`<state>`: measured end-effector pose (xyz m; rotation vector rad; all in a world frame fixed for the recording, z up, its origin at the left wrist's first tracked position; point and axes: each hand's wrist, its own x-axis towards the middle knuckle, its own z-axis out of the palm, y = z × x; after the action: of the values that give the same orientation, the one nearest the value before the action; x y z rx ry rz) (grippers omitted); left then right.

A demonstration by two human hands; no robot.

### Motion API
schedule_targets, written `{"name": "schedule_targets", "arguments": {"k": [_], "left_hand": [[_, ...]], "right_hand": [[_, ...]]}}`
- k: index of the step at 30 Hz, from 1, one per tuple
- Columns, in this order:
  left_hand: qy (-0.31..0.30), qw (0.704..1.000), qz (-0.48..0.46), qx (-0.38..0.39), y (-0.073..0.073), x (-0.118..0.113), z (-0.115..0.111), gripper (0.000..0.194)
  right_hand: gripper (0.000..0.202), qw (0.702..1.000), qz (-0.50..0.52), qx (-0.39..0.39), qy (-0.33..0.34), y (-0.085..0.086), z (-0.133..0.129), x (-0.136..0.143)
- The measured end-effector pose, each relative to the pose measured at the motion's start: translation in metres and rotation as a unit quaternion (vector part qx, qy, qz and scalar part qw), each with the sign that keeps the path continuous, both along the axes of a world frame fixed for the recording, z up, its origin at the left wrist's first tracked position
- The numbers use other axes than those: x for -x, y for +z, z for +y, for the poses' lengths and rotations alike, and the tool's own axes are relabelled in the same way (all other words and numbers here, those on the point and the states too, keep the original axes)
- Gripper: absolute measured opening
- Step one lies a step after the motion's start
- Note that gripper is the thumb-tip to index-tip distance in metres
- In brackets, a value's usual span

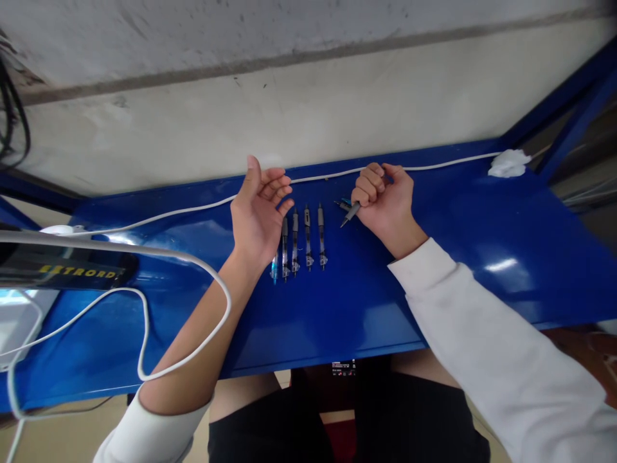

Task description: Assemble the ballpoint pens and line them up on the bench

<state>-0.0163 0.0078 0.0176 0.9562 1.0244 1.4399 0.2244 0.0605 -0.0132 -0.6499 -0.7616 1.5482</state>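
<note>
At the far left a black device (62, 273) with yellow lettering is lying on the blue table (482, 218), with a white box (17, 321) just below it; a white cable (144, 334) is looping from there across the left forearm, and a thinner white cord (168, 215) is running along the table's back edge toward a crumpled white tissue (508, 163) at the far right; the left hand (258, 209) is hovering palm up with its sleeve pushed back toward the elbow, fingers loosely curled and spread, gripping nothing; just beside its fingertips a row of clear pens (301, 241) is lying side by side, tips pointing away from the person, the leftmost partly hidden by the wrist; further right the right hand (383, 196) is resting on the table as a closed fist, knuckles turned left, clenching a grey pen (350, 214) whose tip is poking out down and left; a couple more pen ends are showing beneath that fist; the right arm, in a white sleeve, is stretching back toward the lower right.
</note>
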Motion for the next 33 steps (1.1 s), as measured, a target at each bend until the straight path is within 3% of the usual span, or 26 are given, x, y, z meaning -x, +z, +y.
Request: {"name": "schedule_targets", "arguments": {"k": [12, 16, 25, 33], "left_hand": [[-0.001, 1.0, 0.001, -0.011, 0.002, -0.006, 0.0, 0.054], [-0.009, 1.0, -0.007, -0.023, 0.002, -0.009, -0.001, 0.047], [-0.044, 0.997, 0.043, -0.056, 0.0, -0.014, -0.008, 0.05], [-0.055, 0.988, 0.117, -0.081, -0.011, -0.015, -0.005, 0.041]], "right_hand": [[0.042, 0.974, 0.196, 0.106, 0.025, 0.009, -0.007, 0.006], [0.043, 0.973, 0.186, 0.133, 0.021, 0.011, -0.007, 0.006], [0.047, 0.982, 0.164, 0.081, 0.044, 0.006, -0.005, 0.005], [0.046, 0.979, 0.159, 0.124, 0.028, 0.013, -0.007, 0.009]]}}
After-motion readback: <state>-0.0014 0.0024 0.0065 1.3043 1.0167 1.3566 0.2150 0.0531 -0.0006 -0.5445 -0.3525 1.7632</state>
